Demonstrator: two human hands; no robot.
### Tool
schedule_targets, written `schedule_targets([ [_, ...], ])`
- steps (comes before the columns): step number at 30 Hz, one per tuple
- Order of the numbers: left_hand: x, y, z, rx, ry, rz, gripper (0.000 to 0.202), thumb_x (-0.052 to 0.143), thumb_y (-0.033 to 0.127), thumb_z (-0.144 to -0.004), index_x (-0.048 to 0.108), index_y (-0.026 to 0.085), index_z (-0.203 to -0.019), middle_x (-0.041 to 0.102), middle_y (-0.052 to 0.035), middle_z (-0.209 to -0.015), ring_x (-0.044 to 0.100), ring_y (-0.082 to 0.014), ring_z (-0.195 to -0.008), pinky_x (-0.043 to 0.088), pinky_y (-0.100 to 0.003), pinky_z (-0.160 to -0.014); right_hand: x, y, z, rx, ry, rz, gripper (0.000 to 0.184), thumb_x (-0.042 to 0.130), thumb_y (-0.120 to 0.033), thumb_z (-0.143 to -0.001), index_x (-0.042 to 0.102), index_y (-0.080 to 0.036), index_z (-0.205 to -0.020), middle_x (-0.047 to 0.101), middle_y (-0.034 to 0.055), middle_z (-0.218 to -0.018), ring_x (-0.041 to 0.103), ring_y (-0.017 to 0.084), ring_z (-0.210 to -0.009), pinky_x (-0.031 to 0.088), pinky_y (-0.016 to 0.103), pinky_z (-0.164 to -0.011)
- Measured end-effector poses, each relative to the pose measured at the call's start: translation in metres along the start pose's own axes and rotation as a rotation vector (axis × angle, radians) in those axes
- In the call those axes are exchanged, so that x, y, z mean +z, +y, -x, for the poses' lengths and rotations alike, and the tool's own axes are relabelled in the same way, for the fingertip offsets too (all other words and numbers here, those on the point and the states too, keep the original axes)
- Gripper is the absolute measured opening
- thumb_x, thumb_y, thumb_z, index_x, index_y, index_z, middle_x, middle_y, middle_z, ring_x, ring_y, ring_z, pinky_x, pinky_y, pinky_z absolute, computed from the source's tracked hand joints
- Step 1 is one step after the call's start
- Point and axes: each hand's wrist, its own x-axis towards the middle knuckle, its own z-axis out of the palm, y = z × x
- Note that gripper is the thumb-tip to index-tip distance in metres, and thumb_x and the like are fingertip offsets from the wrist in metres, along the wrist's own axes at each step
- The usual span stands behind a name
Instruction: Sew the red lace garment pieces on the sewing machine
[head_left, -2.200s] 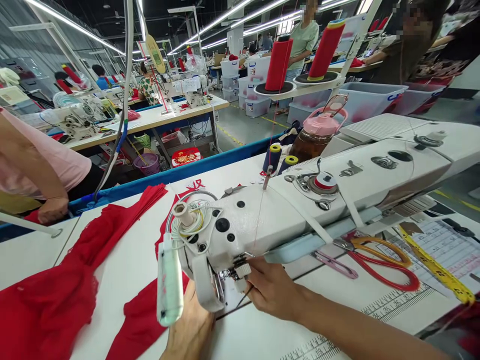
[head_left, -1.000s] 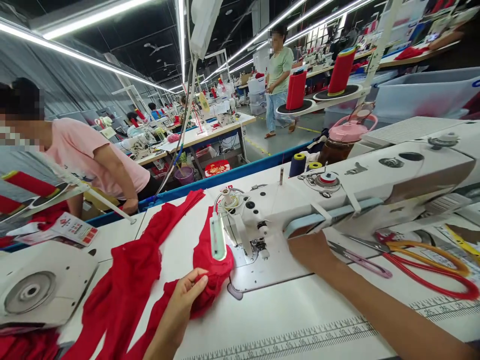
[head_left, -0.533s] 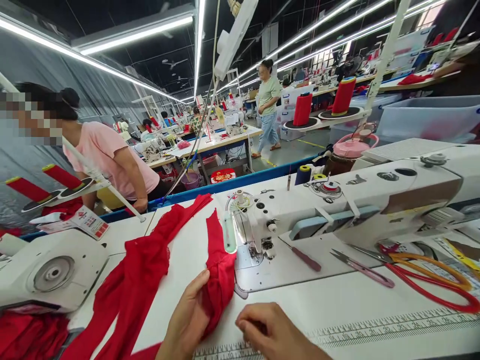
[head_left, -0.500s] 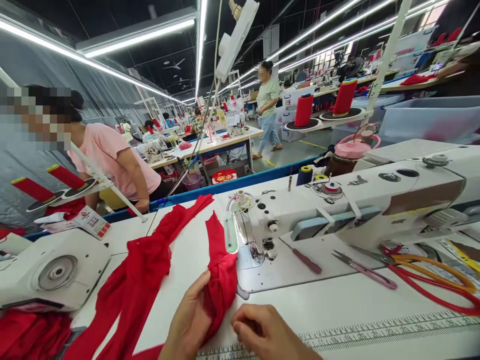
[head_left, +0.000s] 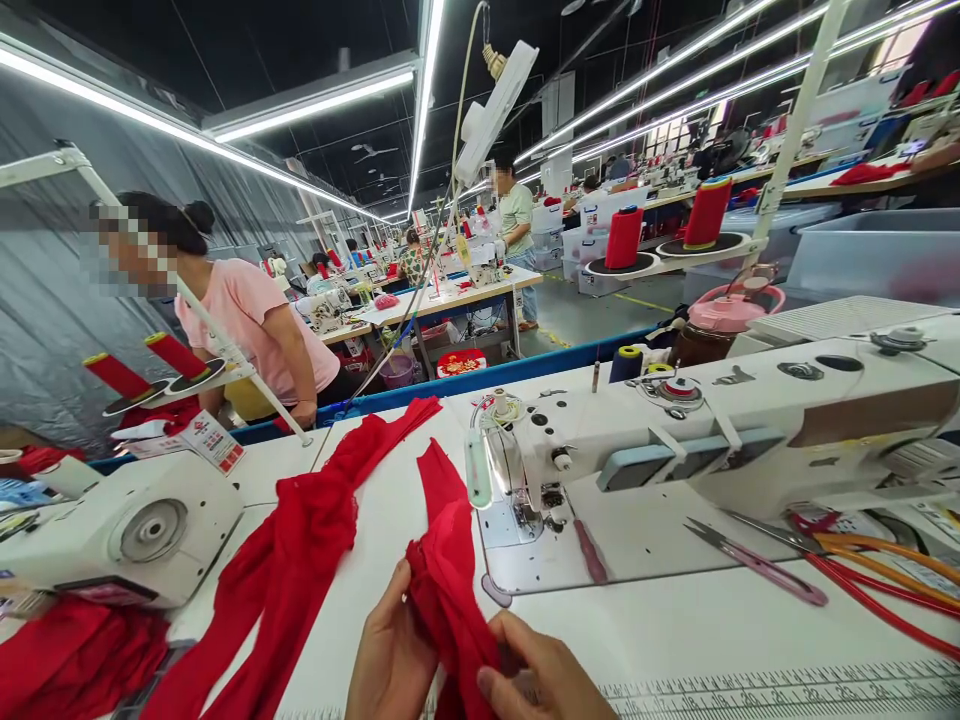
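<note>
The left hand (head_left: 394,640) and right hand (head_left: 544,668) are holding red cloth (head_left: 450,565), near and left of the sewing machine (head_left: 765,400), apparently arranging it, the next move calling for steady two-handed control.

a person in a pink top (head_left: 244,308) leans behind a stand (head_left: 277,402) bearing two red thread cones (head_left: 176,357). farther back, a purple basket (head_left: 396,372) sits near a red patterned seat (head_left: 461,363). a pink-lidded jug (head_left: 721,318) stands near a translucent plastic bin (head_left: 862,265); long lights (head_left: 315,105) glow overhead.
</note>
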Motion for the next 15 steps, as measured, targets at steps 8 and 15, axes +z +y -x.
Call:
schedule_targets([
  [8, -0.021, -0.013, -0.005, -0.147, -0.05, 0.064, 0.035, 0.044, 0.028, -0.103, 0.077, 0.018, -0.102, 0.079, -0.0073, -0.101, 0.072, -0.0214, -0.105, 0.05, -0.033, -0.103, -0.074, 0.068, -0.003, -0.277, 0.517, 1.319, 0.038, 0.05, -0.004, -0.086, 0.068, -0.021, -0.115, 0.066, 0.0148, -0.112, 0.062, 0.03, -0.097, 0.053, 0.04, -0.078],
  [15, -0.022, -0.024, -0.01, -0.08, -0.037, 0.15, 0.039, 0.044, 0.026, -0.102, 0.08, 0.02, -0.087, 0.079, -0.0063, -0.09, 0.074, -0.0207, -0.099, 0.049, -0.033, -0.103, -0.129, 0.071, 0.021, -0.235, 0.642, 1.266, 0.044, 0.041, 0.003, -0.083, 0.07, -0.022, -0.106, 0.068, 0.0138, -0.102, 0.065, 0.03, -0.09, 0.055, 0.043, -0.075],
])
